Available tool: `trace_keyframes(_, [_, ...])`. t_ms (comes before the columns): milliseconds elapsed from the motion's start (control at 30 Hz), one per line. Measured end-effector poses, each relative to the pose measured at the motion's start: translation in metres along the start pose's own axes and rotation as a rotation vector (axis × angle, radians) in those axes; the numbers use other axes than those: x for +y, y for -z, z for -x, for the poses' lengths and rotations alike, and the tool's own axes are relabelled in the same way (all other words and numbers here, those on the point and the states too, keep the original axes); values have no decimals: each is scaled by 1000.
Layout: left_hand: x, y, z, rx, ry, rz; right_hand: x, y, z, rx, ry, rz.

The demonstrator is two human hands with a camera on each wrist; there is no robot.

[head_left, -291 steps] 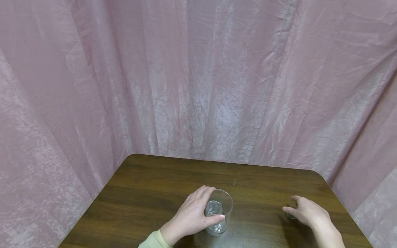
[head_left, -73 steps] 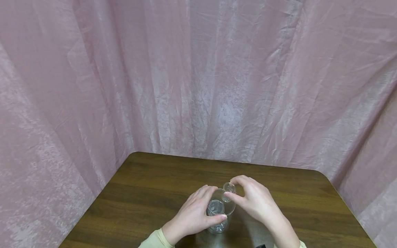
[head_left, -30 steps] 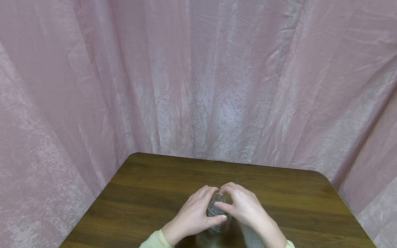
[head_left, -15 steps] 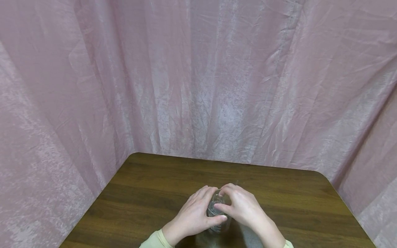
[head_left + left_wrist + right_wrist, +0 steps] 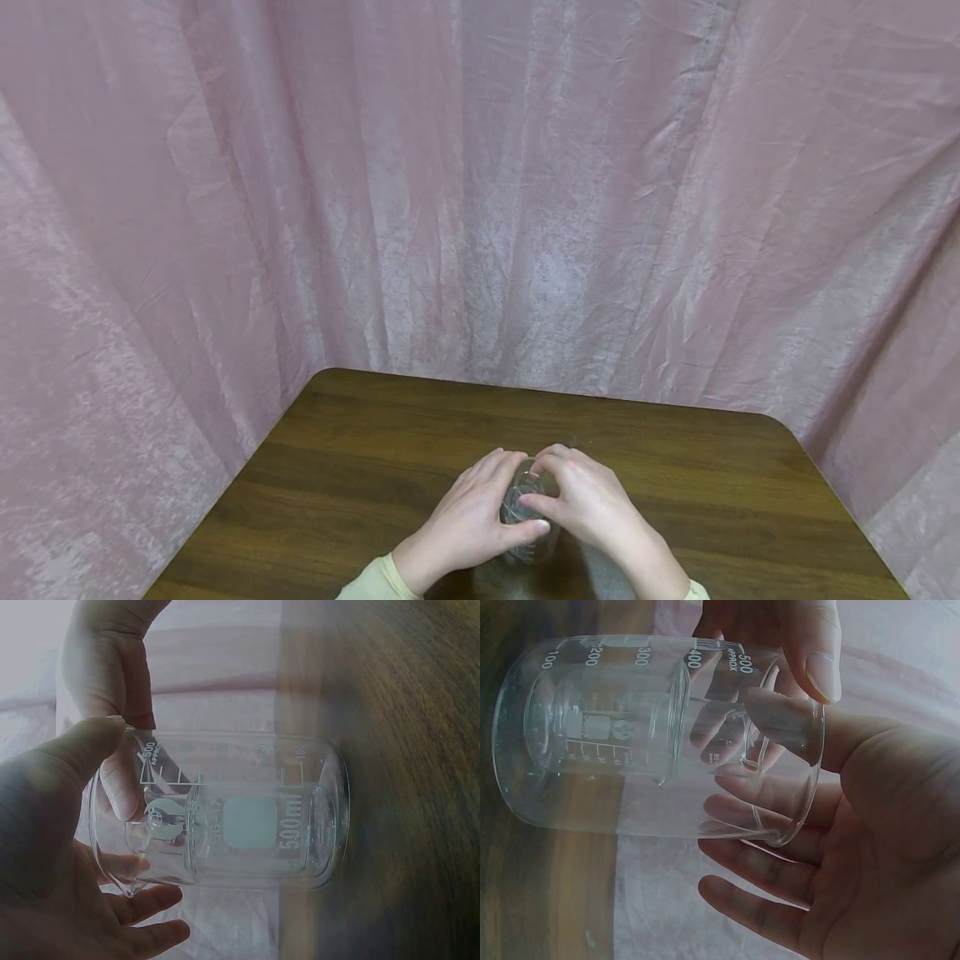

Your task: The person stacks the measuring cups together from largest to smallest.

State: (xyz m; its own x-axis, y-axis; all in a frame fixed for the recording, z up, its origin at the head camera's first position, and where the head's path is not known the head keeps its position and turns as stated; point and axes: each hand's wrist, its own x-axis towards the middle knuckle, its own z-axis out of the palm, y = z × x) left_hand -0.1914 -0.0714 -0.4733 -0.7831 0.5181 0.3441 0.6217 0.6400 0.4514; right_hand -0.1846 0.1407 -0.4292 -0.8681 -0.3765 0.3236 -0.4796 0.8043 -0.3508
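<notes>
A clear 500 ml glass beaker (image 5: 255, 862) stands upright on the table, its printed scale readable in both wrist views. My left hand (image 5: 468, 521) holds it near the rim, thumb on the near side and fingers on the far side. Inside its lower part sits a medium beaker (image 5: 600, 731), plainest in the right wrist view. My right hand (image 5: 592, 496) reaches into the big beaker's mouth, pinching a small glass beaker (image 5: 731, 742) between thumb and fingers, above the medium one. From the head view the fingers and overlapping glass hide much of it.
The brown wooden table (image 5: 360, 433) has rounded far corners. Pink curtains (image 5: 480, 208) hang behind it and along both sides.
My right hand has gone from the table's right side to the big beaker, carrying the small beaker into its mouth. Over the last second it has barely moved. My left hand keeps its hold.
</notes>
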Motion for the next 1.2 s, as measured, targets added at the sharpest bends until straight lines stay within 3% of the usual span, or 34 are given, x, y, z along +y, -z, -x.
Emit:
trace_keyframes(767, [0,2,0,-46,44,18,2,-2,-2,-41,8,30])
trace_keyframes(1200, [-1,1,0,-35,37,14,2,0,-5,-76,15,26])
